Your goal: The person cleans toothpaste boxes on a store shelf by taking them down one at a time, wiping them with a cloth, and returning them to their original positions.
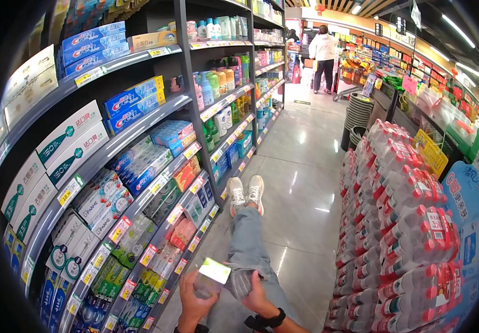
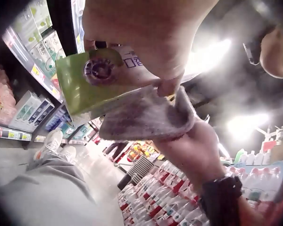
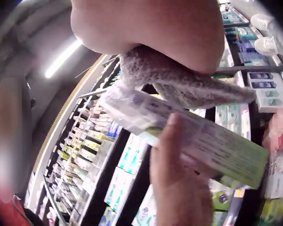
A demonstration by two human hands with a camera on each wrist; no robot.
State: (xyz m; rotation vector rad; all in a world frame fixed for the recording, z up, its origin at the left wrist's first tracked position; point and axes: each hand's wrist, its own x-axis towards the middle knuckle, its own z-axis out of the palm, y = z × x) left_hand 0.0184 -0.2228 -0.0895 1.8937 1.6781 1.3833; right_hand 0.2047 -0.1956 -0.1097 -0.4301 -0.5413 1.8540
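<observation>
A green and white box (image 1: 213, 274) is gripped by the left hand (image 1: 194, 302), its end facing up; the left wrist view shows the box (image 2: 92, 77) with a round purple mark. In the right wrist view the left thumb lies over the box's (image 3: 217, 141) printed side. A grey knitted cloth (image 1: 239, 283) is pinched in the right hand (image 1: 259, 299), right beside the box. The cloth (image 2: 144, 115) lies folded against the box in the left wrist view. Both hands are above the person's legs.
Shelves (image 1: 123, 144) of toothpaste boxes and bottles line the left. Stacked packs of red-capped bottles (image 1: 411, 238) stand on the right. Grey tiled floor (image 1: 300, 166) runs between them, with stacked baskets (image 1: 358, 116) and a standing person (image 1: 322, 55) farther off.
</observation>
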